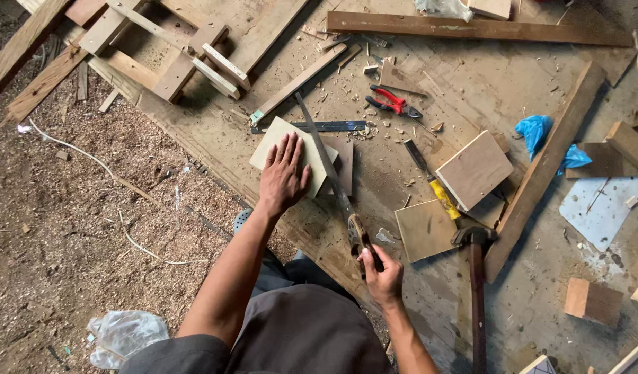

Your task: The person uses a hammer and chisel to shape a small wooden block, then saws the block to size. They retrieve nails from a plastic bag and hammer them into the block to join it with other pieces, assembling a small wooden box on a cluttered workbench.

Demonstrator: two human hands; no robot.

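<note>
My left hand (284, 174) lies flat, fingers spread, on a pale square plywood piece (276, 141) resting on a large wooden work board (471, 90). My right hand (381, 273) grips the wooden handle of a hand saw (327, 163). The saw's long blade runs up and to the left along the right edge of the plywood piece, next to my left hand. A darker board (346, 161) lies just right of the blade.
Red pliers (394, 104), a dark metal ruler (333, 126), a yellow-handled chisel (433, 181), a hammer (475, 277) and two square wood pieces (475, 170) (425, 230) lie to the right. A long plank (544, 170) runs diagonally. Sawdust covers the ground at left.
</note>
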